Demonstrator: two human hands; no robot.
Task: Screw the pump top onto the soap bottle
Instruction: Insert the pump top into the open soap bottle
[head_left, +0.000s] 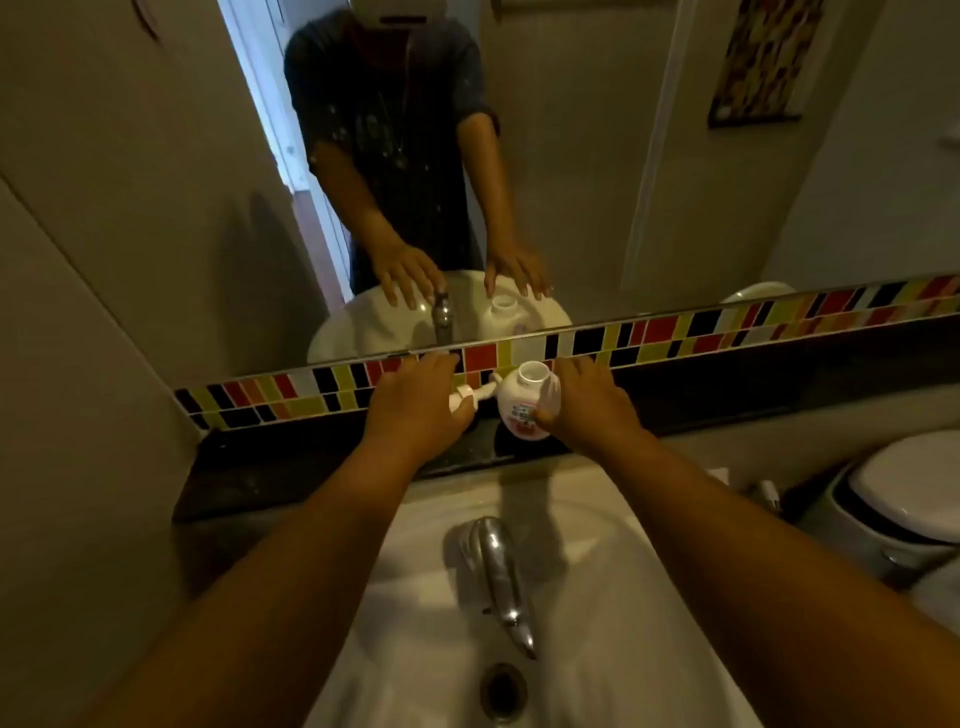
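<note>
On the dark ledge at twelve o'clock, right hand (587, 410) fingers wrap the open soap bottle (524, 402); left hand (415, 402) fingers curl over the pump top (467, 397) lying at the bottle's nine o'clock

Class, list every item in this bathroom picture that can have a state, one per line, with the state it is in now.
soap bottle: upright on the dark ledge, neck open, no pump
pump top: off the bottle, lying on its side
left hand: closing on the pump top
right hand: gripping the soap bottle
faucet: no water running
sink drain: open
</note>
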